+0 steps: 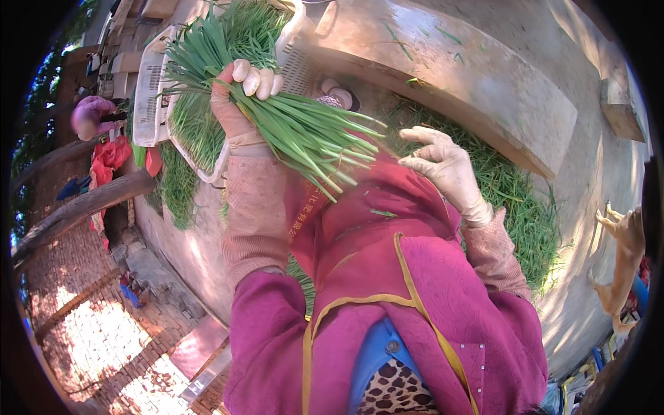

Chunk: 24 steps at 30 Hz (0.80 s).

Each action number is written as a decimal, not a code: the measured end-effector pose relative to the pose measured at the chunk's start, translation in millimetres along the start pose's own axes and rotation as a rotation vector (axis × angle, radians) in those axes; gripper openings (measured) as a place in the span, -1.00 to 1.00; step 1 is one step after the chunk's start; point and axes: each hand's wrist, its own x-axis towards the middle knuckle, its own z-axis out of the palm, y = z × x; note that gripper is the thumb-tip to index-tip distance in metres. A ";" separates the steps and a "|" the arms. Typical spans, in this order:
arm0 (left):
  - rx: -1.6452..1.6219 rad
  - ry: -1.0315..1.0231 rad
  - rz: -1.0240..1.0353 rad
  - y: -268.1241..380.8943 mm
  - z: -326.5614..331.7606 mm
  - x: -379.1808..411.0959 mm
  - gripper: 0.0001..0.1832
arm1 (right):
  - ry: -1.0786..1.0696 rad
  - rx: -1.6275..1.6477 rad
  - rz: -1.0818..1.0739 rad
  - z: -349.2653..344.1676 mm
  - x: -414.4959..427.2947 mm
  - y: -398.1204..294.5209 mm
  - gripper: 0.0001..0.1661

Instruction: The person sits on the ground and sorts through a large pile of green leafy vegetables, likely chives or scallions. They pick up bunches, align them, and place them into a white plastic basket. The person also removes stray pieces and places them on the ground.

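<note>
My left hand (252,85), in a thin pale glove, is wrapped around a bunch of what look like garlic chives (306,132). The dark green leaf ends fan out to the upper left, and the pale stem ends point to the right, over my lap. To the right of those stem ends, my gloved right hand (441,161) is raised with bent fingers apart and holds nothing. A red apron (358,228) covers my lap, with a few green scraps on it. Just beyond my left hand stands a white plastic basket (298,57) filled with similar greens.
A long stone slab (467,88) with leaf scraps runs across the upper right. Loose green leaves (524,223) cover the ground beside my right arm. At the left are a wooden pole (83,218) and a person in pink (93,114). A tan animal (622,259) is at the right edge.
</note>
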 end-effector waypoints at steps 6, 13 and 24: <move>0.008 0.116 0.005 -6.4 -1.0 -2.9 -0.75 | 0.156 -0.440 -0.334 -19.3 4.5 -68.7 -0.37; 0.019 0.347 0.022 -24.3 11.5 2.6 -0.77 | 0.243 -0.360 -0.625 35.7 37.6 -79.6 -0.62; -0.095 0.649 -0.119 -35.3 -3.5 0.3 -0.85 | 0.208 -0.057 -0.377 36.3 36.9 -50.3 -0.88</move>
